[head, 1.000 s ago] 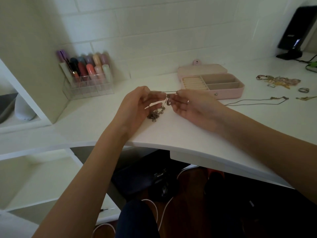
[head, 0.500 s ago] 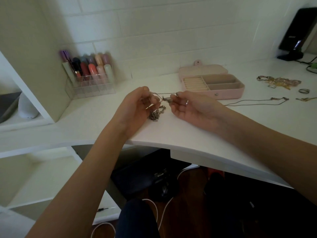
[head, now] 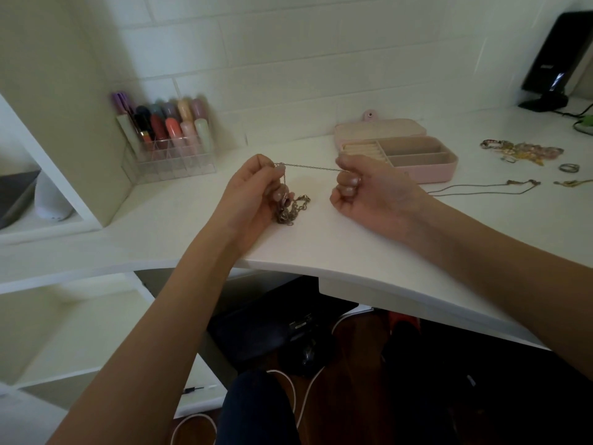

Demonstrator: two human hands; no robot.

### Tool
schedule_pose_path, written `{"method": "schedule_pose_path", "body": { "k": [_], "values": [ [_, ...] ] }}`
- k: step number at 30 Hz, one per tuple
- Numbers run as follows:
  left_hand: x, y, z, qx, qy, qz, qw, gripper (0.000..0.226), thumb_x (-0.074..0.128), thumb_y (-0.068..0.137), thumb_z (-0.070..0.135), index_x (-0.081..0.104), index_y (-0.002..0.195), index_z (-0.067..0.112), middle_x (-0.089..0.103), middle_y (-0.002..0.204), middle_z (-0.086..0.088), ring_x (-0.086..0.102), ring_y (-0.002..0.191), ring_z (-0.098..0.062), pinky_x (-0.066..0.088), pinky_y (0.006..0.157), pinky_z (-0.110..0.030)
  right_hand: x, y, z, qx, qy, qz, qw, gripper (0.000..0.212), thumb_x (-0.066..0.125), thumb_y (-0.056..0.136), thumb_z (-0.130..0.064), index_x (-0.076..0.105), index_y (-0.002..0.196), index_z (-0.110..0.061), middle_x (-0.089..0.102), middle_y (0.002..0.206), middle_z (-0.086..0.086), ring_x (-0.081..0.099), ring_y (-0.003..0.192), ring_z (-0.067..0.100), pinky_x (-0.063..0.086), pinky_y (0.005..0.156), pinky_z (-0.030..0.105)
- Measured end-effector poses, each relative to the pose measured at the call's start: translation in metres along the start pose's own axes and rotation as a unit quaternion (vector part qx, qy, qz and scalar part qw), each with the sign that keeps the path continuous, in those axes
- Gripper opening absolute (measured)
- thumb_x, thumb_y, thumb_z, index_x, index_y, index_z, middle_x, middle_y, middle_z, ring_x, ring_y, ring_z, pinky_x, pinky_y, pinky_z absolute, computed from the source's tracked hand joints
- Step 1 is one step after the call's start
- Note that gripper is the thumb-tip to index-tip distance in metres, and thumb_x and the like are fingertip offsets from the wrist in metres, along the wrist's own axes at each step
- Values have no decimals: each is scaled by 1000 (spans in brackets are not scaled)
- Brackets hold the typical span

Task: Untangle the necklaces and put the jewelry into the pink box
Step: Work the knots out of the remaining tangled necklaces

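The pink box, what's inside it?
The pink box lies open, with a ribbed ring-roll section at the left and two long compartments beside it, no jewelry visible. The right hand covers its front left corner.

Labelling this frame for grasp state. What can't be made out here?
All in the head view:
- How the chain ends in each fist: curled fingers of the left hand and right hand cover it.
- Whether the chain pile is one necklace or several: too small, partly behind the left hand.
- Lipstick organizer: motion-blurred.
- Green object: cut off by the right edge.
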State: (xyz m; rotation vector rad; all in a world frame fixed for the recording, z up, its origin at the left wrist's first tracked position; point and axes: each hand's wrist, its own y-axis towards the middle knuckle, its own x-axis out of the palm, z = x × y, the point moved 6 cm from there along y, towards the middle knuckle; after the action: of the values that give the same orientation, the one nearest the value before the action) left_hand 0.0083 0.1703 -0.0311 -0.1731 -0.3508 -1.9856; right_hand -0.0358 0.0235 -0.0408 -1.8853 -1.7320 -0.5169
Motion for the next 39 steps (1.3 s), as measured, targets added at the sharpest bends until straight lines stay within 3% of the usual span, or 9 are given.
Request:
{"method": "schedule_pose_path", "body": {
  "k": [5, 11, 14, 17, 20, 23, 30, 34, 39],
  "values": [
    [-6, 0, 0, 6, 40, 31, 999, 30, 52, 96, 9, 38, 71, 17, 29, 55, 2, 31, 45, -11, 38, 61, -29, -3, 0, -5, -83, -168, 36, 982, 14, 62, 90, -3, 57, 84, -15, 41, 63, -1, 34, 42, 4, 39, 47, 17],
    [3, -6, 4, -2, 47, -9, 999, 24, 52, 96, 11, 44, 74, 16, 41, 53, 4, 36, 45, -12, 40, 54, -24, -8, -3, -23, -230, -400, 99, 881, 14, 60, 92, -13, 54, 85, -23, 45, 64, -4, 46, 58, 7, 46, 58, 20],
    [7, -9, 5, -3, 75, -22, 997, 15, 52, 96, 13, 52, 80, 13, 45, 54, 3, 40, 47, -13, 43, 50, -20, 5, -8, -22, -286, -508, 75, 809, 4, 61, 91, -21, 60, 93, -25, 56, 85, -10, 50, 73, 4, 41, 67, 15],
    [8, -9, 4, 1, 101, -34, 994, 14, 52, 96, 13, 60, 85, 12, 49, 56, 2, 43, 50, -13, 44, 54, -22, 17, -10, -11, -270, -567, 16, 778, 10, 62, 90, -37, 62, 99, -32, 59, 105, -11, 51, 92, 1, 36, 73, 11],
    [9, -9, 5, 8, 120, -52, 991, 17, 50, 97, 13, 64, 88, 12, 52, 58, 1, 45, 51, -13, 44, 59, -26, 22, -11, -3, -281, -592, -11, 755, 6, 67, 87, -33, 63, 83, -30, 61, 96, -11, 55, 91, 4, 36, 72, 13],
    [7, -8, 5, 12, 118, -33, 992, 17, 51, 96, 10, 67, 89, 11, 51, 58, 2, 43, 49, -11, 41, 56, -24, 21, -10, -11, -307, -548, -2, 778, 9, 65, 90, -22, 68, 82, -20, 68, 82, -9, 63, 80, 5, 43, 72, 12],
    [3, -7, 3, 16, 191, -3, 981, 8, 62, 89, 6, 68, 90, 10, 59, 68, -2, 41, 45, -12, 28, 41, -19, 11, -11, -26, -184, -245, -3, 952, 22, 41, 102, -13, 54, 84, -11, 59, 66, 3, 61, 59, 16, 57, 67, 31],
    [-1, -7, 4, 34, 239, 35, 970, 7, 63, 89, 9, 70, 88, 11, 55, 70, -4, 40, 46, -12, 31, 41, -19, 9, -8, -26, -134, -167, 8, 977, 27, 42, 100, -13, 51, 74, -13, 40, 57, -1, 38, 46, 9, 47, 51, 23],
    [-10, -5, 5, 33, 235, 106, 966, 9, 59, 91, 12, 66, 87, 8, 50, 58, -1, 43, 42, -10, 34, 40, -19, 1, -8, -34, -127, -146, 44, 980, 34, 44, 97, -16, 46, 63, -17, 49, 64, -3, 46, 57, 9, 46, 58, 22]
  ]
}}
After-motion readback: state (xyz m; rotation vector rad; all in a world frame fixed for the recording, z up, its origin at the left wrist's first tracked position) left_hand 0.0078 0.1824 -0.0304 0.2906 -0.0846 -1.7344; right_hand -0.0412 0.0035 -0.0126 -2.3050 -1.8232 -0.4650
